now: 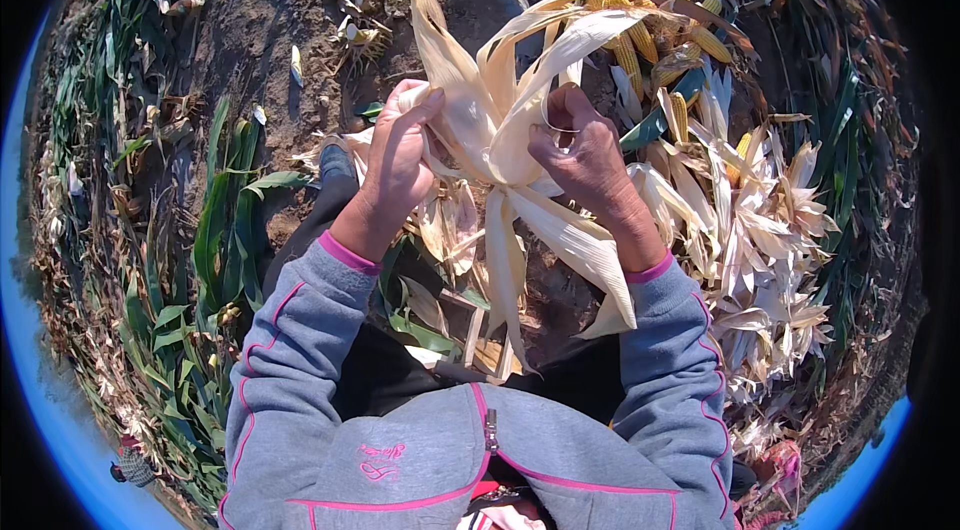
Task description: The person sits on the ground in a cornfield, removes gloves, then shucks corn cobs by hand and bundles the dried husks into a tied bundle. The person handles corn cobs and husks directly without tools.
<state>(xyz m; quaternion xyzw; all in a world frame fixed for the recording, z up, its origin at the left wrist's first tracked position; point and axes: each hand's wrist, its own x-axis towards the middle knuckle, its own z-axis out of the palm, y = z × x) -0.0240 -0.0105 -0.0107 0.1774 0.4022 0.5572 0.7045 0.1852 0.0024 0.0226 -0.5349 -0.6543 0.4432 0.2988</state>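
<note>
Between my hands a bunch of dry, pale corn husks (499, 143) fans out, some blades pointing up and others hanging below their joined base. My left hand (401, 143) pinches the husks on the left side between thumb and fingers. On the right, my right hand (581, 155) grips a curled strip of husk with bent fingers. Whether an ear is inside the bunch cannot be seen. Behind its upper right blades lie several husked yellow corn ears (626, 53) on the ground.
Dry husks (750, 245) are heaped at the right. Green corn leaves and stalks (221, 230) stand at the left. Bare soil (262, 19) shows ahead. A shoe (336, 161) is beside my left wrist. Another person (133, 466) appears small at the far lower left.
</note>
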